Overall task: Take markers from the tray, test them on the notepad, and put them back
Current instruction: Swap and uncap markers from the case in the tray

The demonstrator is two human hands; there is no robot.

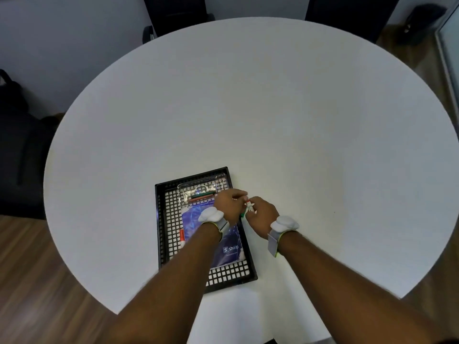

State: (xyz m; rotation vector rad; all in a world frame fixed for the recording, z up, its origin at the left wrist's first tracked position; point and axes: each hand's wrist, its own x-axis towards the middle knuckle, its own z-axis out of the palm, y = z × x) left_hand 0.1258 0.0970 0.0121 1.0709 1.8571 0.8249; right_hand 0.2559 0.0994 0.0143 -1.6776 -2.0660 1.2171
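A black grid tray (164, 219) lies on the white round table near me. In it rests a blue notepad (231, 252) and, at its far end, a clear plastic pouch (198, 189) with several markers inside. One red marker (182, 236) lies loose in the tray to the left of the notepad. My left hand (229, 203) and my right hand (262, 212) meet over the tray's right rim, both closed on small markers (248, 207) with red, white and green parts showing between the fingers. How many markers are held is unclear.
The white round table (273, 120) stretches far ahead and to both sides. Dark chairs (173, 16) stand behind it, a black bag (19, 145) sits on the floor at left, and wood floor shows at the corners.
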